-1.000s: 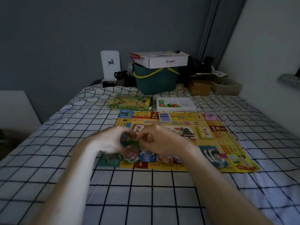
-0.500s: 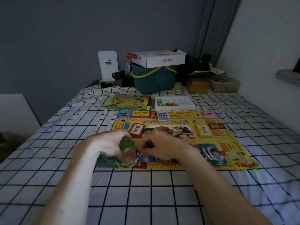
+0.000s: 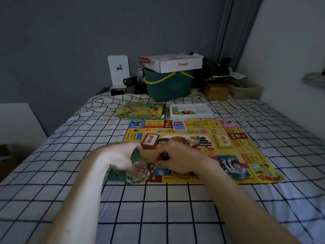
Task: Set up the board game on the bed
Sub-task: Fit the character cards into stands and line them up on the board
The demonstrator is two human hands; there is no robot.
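Note:
A yellow game board (image 3: 249,155) lies flat on the checked bed sheet (image 3: 158,208). My left hand (image 3: 119,157) holds a stack of green-backed cards (image 3: 139,170) over the board's near left corner. My right hand (image 3: 177,159) pinches the stack's right edge with curled fingers. On the board lie a red card deck (image 3: 149,140), a blue deck (image 3: 179,125), a yellow deck (image 3: 224,141) and a fanned pile of cards (image 3: 233,166).
Behind the board sit the green game box (image 3: 142,112) and a white tray (image 3: 202,113) of coloured pieces. A teal basket (image 3: 168,85) topped with a white carton (image 3: 175,64), a brown box (image 3: 216,91) and clutter line the bed's far end. A wall runs along the right.
Both hands have come down and toward me with the green-backed cards, from over the board's middle to its near left corner.

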